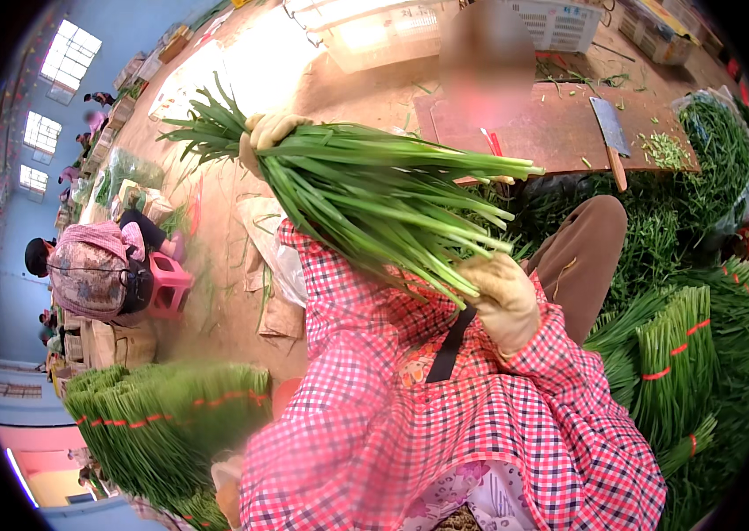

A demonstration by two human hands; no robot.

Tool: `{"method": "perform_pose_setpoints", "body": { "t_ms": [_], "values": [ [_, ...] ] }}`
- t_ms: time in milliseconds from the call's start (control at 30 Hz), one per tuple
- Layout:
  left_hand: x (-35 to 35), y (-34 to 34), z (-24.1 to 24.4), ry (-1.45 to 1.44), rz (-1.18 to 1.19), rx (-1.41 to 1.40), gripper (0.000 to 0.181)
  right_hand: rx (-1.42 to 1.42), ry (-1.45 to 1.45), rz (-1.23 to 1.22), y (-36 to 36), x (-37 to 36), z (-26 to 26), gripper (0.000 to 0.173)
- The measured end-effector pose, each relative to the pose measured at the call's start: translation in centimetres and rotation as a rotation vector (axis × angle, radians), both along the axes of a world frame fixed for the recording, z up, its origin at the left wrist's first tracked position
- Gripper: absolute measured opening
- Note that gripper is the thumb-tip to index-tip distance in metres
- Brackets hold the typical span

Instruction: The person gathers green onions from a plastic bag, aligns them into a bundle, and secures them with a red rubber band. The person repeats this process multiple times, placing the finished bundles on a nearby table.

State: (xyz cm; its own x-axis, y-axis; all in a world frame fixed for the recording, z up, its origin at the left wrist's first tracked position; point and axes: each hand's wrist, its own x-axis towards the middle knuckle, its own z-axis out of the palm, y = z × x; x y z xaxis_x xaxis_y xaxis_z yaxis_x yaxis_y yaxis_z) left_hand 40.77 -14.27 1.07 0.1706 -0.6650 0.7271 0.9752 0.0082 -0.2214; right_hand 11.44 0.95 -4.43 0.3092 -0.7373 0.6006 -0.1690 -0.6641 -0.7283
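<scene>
A loose bunch of garlic chives [374, 192] fans out in front of my chest, leaves to the upper left and pale cut ends to the right. My left hand [267, 139], in a cream work glove, is closed around the bunch near its leaf tips. At the lower pale ends is my right hand [500, 302], gloved alike, with its fingers curled against the stalks. Those fingertips are hidden, so whether they pinch any stalk is unclear. Beyond the pale ends lies a reddish-brown board [513, 126] with a cleaver [610, 133] on it.
Tied chive bundles with red bands stand at right [673, 352] and lower left [155, 425]. Loose green trimmings [646, 259] pile beside my knee. A person [95, 269] sits on a pink stool [168, 285] at left. White plastic crates [560, 26] stand beyond the board.
</scene>
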Motion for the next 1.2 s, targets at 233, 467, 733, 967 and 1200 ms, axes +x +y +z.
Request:
{"method": "perform_pose_setpoints", "body": {
  "t_ms": [233, 467, 733, 967, 1200],
  "values": [
    [3.0, 0.4, -0.6, -0.095, 0.079, -0.046, 0.009, 0.705, -0.030, -0.149, -1.4, -6.8, -0.8, 0.028],
    [3.2, 1.3, -1.0, -0.085, 0.078, -0.072, 0.010, 0.003, 0.203, -0.111, -4.7, -1.1, 2.4, 0.031],
    [4.8, 6.4, 0.8, -0.243, 0.298, -0.023, 0.011, -0.348, 0.391, -0.176, 0.4, 0.6, 2.5, 0.038],
    [2.7, 6.4, 2.6, -0.059, 0.167, -0.587, 0.010, -0.040, 0.559, -0.297, -2.1, -8.9, -4.7, 0.023],
    [2.8, 9.0, 2.9, -0.164, 0.241, -0.610, 0.004, 0.236, 0.078, -0.106, -2.8, -5.5, 5.5, 0.018]
  ]
}}
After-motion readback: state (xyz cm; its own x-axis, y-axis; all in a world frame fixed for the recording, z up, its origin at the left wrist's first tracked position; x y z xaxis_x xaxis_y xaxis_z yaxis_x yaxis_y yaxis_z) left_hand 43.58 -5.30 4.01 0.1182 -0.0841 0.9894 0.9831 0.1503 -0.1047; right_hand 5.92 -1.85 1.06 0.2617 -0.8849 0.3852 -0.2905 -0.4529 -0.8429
